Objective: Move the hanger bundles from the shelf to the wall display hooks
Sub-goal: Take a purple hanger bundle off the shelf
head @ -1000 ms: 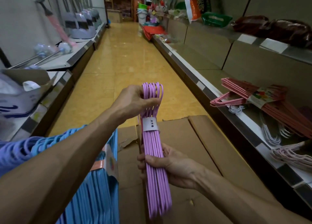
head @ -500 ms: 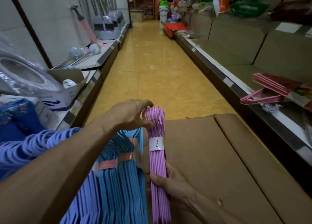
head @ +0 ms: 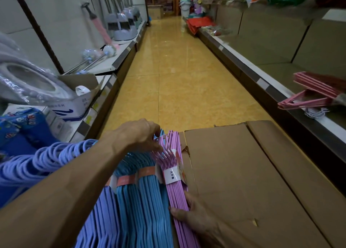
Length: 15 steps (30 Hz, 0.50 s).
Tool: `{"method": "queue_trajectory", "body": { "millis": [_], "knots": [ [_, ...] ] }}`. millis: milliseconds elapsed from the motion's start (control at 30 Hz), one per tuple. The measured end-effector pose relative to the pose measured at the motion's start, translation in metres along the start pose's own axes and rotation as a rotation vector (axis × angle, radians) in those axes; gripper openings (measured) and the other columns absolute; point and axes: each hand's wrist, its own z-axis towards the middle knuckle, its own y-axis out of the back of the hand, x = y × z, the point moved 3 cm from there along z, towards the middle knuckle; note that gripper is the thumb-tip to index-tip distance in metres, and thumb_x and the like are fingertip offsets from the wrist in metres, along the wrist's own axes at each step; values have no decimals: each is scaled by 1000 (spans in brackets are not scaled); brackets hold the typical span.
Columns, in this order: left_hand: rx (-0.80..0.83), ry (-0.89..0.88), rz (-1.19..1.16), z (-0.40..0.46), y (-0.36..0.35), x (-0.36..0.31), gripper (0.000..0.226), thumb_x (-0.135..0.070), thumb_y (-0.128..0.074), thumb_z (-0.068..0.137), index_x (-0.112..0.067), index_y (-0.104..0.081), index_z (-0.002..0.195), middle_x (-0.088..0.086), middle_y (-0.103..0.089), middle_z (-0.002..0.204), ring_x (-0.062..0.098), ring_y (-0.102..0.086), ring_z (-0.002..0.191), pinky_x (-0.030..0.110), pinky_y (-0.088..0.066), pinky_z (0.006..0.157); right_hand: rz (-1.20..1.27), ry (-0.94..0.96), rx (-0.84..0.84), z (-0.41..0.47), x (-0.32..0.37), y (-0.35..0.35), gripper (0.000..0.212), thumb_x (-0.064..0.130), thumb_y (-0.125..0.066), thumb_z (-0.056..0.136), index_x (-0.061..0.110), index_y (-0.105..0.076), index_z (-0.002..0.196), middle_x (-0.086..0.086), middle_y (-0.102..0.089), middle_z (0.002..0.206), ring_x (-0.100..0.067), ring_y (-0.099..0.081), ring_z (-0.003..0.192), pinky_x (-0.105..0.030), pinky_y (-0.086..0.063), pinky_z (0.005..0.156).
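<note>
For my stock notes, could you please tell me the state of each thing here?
Purple plastic hanger bundle: banded, held at both ends.
Left hand: fingers on its hooks.
Right hand: gripping its lower part.
Blue plastic hanger bundles: banded, side by side.
Brown cardboard box: flaps closed.

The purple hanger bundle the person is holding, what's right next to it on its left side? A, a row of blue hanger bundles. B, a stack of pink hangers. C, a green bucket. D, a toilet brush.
A: the purple hanger bundle, gripped by the left hand at its hooks and the right hand lower down, lies directly against the blue hanger bundles.
</note>
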Motion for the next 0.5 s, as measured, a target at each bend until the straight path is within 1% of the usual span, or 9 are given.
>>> {"method": "queue_trajectory", "body": {
  "millis": [100, 167, 233, 300, 367, 433, 500],
  "knots": [
    [-6, -1, 15, 2, 1, -5, 53, -57, -66, 84, -27, -54, 127, 1, -64, 120, 23, -61, 101, 39, -54, 84, -3, 24, -10, 3, 1, -2, 32, 11, -70, 89, 25, -64, 117, -7, -73, 110, -25, -69, 106, -43, -55, 96],
    [-13, 10, 19, 4, -1, -6, 53, -56, -66, 85, -26, -53, 126, 2, -63, 118, 22, -61, 99, 39, -54, 83, -22, 35, -3, 6, 1, -5, 38, 21, -73, 85, 29, -64, 120, -3, -73, 113, -22, -69, 106, -46, -54, 97],
    [-13, 24, 14, 5, -3, -5, 52, -55, -66, 85, -25, -52, 126, 2, -62, 118, 21, -60, 99, 37, -53, 82, -79, 36, 31, 8, 3, -6, 41, 25, -72, 85, 32, -62, 124, 2, -72, 115, -17, -68, 108, -43, -54, 99],
    [-18, 29, 16, 7, -5, -4, 52, -55, -65, 86, -25, -51, 126, 2, -61, 119, 21, -59, 100, 36, -50, 80, -147, 22, 70, 12, 5, -5, 40, 22, -72, 87, 32, -59, 125, 3, -71, 116, -13, -67, 108, -38, -54, 98],
    [-19, 30, 38, 9, -7, -5, 51, -56, -64, 86, -26, -50, 124, 1, -61, 118, 20, -58, 100, 35, -47, 78, -205, -13, 113, 15, 9, -2, 42, 23, -74, 86, 31, -59, 124, 4, -70, 115, -11, -67, 107, -34, -54, 98],
    [-12, 40, 43, 10, -8, -6, 50, -57, -64, 85, -28, -50, 123, -1, -61, 115, 19, -58, 100, 34, -42, 76, -273, -44, 158, 17, 16, 2, 48, 30, -80, 79, 29, -61, 123, 4, -70, 116, -13, -67, 108, -38, -54, 98],
    [-19, 48, 58, 11, -7, -7, 51, -60, -65, 83, -30, -51, 121, -2, -62, 112, 19, -57, 99, 34, -40, 78, -365, -80, 203, 16, 25, 6, 57, 35, -83, 73, 27, -60, 125, 4, -69, 118, -15, -65, 110, -40, -53, 100]
  ]
}}
